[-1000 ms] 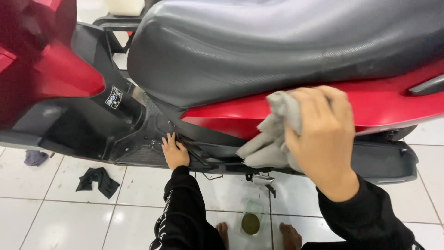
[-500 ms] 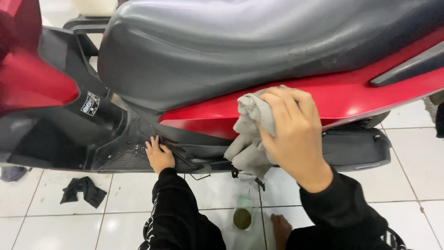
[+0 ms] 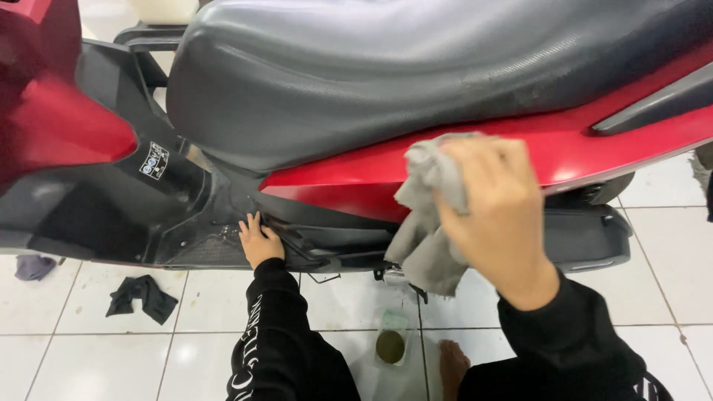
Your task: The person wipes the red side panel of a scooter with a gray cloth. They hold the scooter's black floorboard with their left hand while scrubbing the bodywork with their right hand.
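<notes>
A red and black scooter (image 3: 594, 148) with a dark seat (image 3: 386, 74) fills the upper view. My right hand (image 3: 497, 215) grips a grey cloth (image 3: 427, 223) and presses it against the red side panel below the seat. My left hand (image 3: 258, 241) rests flat on the black footboard (image 3: 186, 238), fingers apart, holding nothing. Both arms wear black sleeves.
On the white tiled floor lie a black rag (image 3: 141, 295) at the left and a purple-grey scrap (image 3: 33, 266) at the far left. A small clear cup (image 3: 391, 343) with dark liquid stands next to my bare foot (image 3: 451, 367).
My right hand with the cloth has stayed on the red panel below the seat. The view drifted left, then part of the way back. My left hand stays on the footboard.
</notes>
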